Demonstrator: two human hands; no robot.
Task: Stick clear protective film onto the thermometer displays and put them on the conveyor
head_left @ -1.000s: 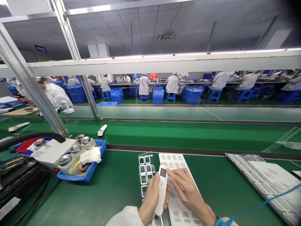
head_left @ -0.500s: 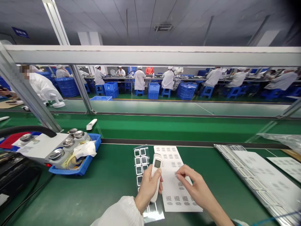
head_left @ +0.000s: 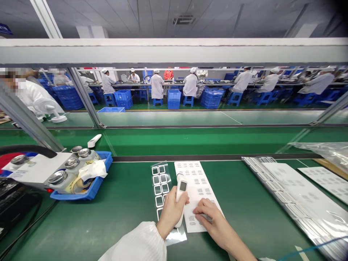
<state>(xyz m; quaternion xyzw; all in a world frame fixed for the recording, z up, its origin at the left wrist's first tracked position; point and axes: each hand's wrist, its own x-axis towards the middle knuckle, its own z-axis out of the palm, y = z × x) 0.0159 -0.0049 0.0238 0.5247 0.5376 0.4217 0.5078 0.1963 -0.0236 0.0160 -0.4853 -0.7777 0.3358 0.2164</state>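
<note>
Device (head_left: 181, 194), white, gripped round its body in the left hand (head_left: 172, 211), over the left edge of the printed sheet (head_left: 194, 194); probably light, stiff, smooth plastic, best held below the screen (head_left: 183, 186). Right hand (head_left: 213, 221) curled low at the sheet, cannot tell if pinching anything. Sheet's print too small to read; no brand legible.

Blue tray (head_left: 95, 187): at your near left, holding jars (head_left: 71, 164)
White fan (head_left: 44, 106): your far left
Blue crates (head_left: 212, 99): far ahead

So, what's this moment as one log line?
left hand: gripping white device | right hand: over printed sheet | nearby: clear film
</note>
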